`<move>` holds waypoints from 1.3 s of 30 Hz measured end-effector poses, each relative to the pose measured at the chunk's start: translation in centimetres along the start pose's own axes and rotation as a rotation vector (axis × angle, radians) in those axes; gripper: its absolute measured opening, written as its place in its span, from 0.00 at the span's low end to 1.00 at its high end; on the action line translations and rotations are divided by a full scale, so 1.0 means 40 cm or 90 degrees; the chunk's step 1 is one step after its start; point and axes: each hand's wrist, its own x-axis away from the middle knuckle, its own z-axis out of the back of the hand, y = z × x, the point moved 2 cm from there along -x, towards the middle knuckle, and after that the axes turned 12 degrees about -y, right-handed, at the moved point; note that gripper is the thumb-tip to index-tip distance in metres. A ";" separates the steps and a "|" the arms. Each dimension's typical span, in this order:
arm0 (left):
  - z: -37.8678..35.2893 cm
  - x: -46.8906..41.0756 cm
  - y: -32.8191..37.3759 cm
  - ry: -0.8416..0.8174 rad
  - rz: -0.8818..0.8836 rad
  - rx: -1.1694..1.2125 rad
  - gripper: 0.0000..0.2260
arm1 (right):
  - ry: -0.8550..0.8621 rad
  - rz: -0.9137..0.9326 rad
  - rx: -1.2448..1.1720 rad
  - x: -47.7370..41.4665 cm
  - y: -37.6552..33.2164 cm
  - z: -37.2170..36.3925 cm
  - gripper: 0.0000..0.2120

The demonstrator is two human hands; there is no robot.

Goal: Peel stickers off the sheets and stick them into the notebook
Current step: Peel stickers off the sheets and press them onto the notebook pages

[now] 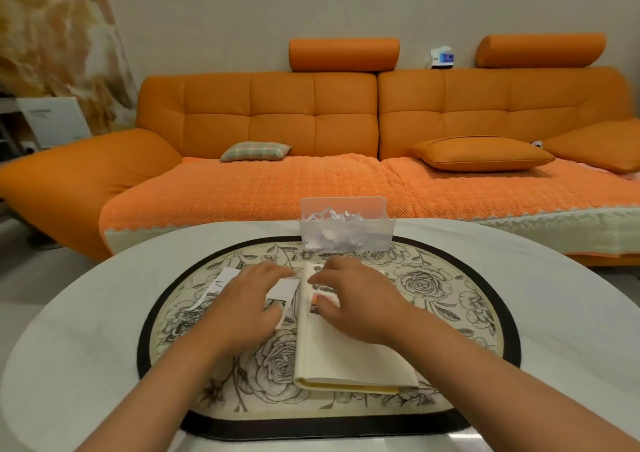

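A cream notebook [349, 354] lies open on the rose-patterned mat [446, 296], its yellow cover edge toward me. Small stickers [323, 301] sit on the upper part of its page. My right hand [360, 299] lies over that page, with its fingertips pressing on the stickers. My left hand [247, 301] holds a white sticker sheet [284, 288] just left of the notebook, thumb and fingers pinching it. More white sheet pieces [221, 280] lie on the mat to the left of my left hand.
A clear plastic box [346, 225] full of white paper scraps stands at the mat's far edge. The mat rests on a round white table [86, 313]. An orange sofa [311, 133] with cushions fills the background.
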 end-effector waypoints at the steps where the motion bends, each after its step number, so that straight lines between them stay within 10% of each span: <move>1: 0.005 0.015 -0.019 -0.029 0.013 -0.010 0.25 | -0.013 0.014 -0.014 -0.011 -0.020 -0.002 0.21; 7: 0.018 0.089 -0.096 -0.145 0.053 -0.030 0.32 | -0.145 0.048 0.038 -0.077 -0.109 -0.046 0.36; 12: 0.033 0.097 -0.124 -0.035 0.025 -0.014 0.11 | -0.209 0.039 0.061 -0.104 -0.147 -0.052 0.39; 20: 0.126 0.139 -0.122 0.228 0.043 0.389 0.07 | -0.071 -0.049 -0.377 -0.128 -0.137 0.008 0.05; 27: 0.143 0.164 -0.118 0.262 0.045 0.457 0.12 | -0.095 -0.032 -0.601 -0.092 -0.124 0.063 0.08; 39: 0.124 0.140 -0.014 0.020 0.093 0.525 0.16 | -0.053 -0.037 -0.624 -0.015 -0.111 0.077 0.09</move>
